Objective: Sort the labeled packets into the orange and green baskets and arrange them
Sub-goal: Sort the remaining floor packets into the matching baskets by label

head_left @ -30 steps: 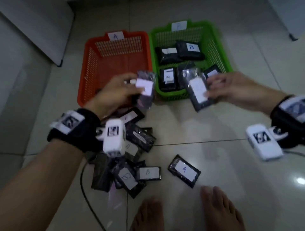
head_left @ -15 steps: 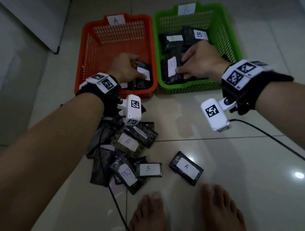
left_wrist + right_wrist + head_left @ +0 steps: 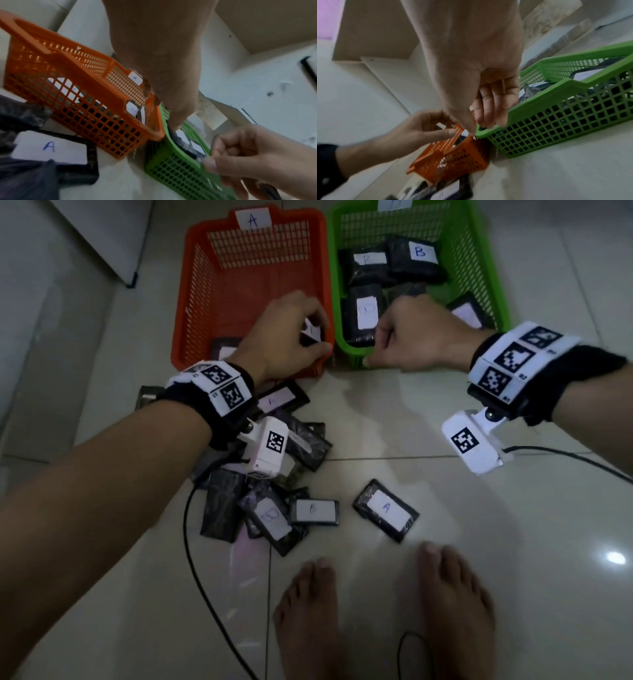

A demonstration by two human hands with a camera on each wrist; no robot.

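Over the near right corner of the orange basket (image 3: pixel 191 313), in the head view, the left hand (image 3: pixel 284 337) is seen with its fingers curled round a packet (image 3: pixel 312 332). The packet's white label shows between thumb and fingers. Just right of the orange basket stands the green basket (image 3: pixel 486 285), in which several packets are laid flat, one plainly marked B. The right hand (image 3: pixel 418 340) is clenched at the green basket's near rim; whether anything is gripped cannot be told. Nearer than the orange basket, a pile (image 3: pixel 267 508) of unsorted packets lies on the floor (image 3: pixel 445 594), with a loose packet (image 3: pixel 385 510) marked A further right. Bare feet (image 3: pixel 308 611) and a cable (image 3: pixel 191 542) are seen nearest the camera.

From the left wrist, the held packet is shown standing on edge inside that corner of the orange basket. Another labelled packet is visible through the mesh.

From the right wrist, the right fingers are seen loosely curled with their tips at the green rim. The picture is blurred and no grip is confirmed.

Placement is judged to be the step in hand. The packet should be laid flat, label up, beside the one already in the orange basket. It should be let go only once supported, since on edge it is likely to tip.

The floor is pale glossy tile, on which packets may slide. A light cabinet (image 3: pixel 102 234) stands beyond and left of the orange basket.
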